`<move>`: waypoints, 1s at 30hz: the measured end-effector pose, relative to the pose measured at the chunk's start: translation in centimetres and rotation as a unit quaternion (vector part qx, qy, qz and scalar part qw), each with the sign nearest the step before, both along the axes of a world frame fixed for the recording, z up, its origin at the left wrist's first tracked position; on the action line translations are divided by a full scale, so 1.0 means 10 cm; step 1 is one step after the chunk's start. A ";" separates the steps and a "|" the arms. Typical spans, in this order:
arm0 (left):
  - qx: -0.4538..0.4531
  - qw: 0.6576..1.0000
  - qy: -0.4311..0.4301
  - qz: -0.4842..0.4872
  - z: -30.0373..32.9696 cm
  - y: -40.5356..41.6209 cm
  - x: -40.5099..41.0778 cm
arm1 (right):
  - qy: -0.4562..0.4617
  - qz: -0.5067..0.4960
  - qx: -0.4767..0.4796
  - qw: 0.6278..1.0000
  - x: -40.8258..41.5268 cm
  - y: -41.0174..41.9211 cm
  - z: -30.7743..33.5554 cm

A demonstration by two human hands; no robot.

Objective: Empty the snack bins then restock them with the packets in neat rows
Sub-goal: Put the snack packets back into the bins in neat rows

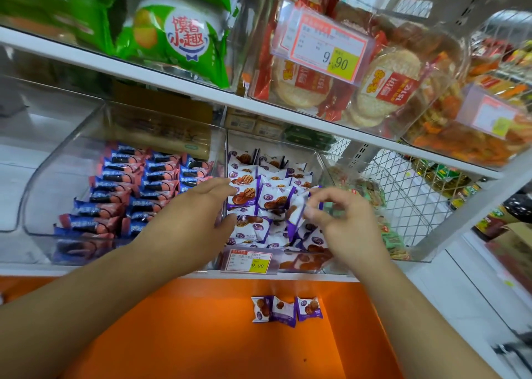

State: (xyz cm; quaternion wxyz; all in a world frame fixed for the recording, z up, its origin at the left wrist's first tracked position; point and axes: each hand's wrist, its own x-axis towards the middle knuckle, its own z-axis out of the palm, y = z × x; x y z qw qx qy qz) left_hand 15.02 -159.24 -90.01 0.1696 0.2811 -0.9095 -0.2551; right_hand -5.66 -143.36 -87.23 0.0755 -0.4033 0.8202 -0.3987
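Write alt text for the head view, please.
The right hand pinches a purple-and-white snack packet above the middle clear bin, and the open left hand touches the packets there. Three more packets lie on the orange ledge below.

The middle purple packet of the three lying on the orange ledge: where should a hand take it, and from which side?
Probably from above, pinching the middle purple packet by its top and bottom crimped edges. It lies flat on the orange ledge with neighbours close on both sides, so the left and right edges look crowded. The left hand looks free; the right hand already pinches a packet.
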 end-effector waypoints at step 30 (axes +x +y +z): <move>-0.020 0.999 -0.037 -0.028 -0.09 -0.05 0.07 | 0.045 -0.005 0.016 0.999 -0.24 -0.38 0.05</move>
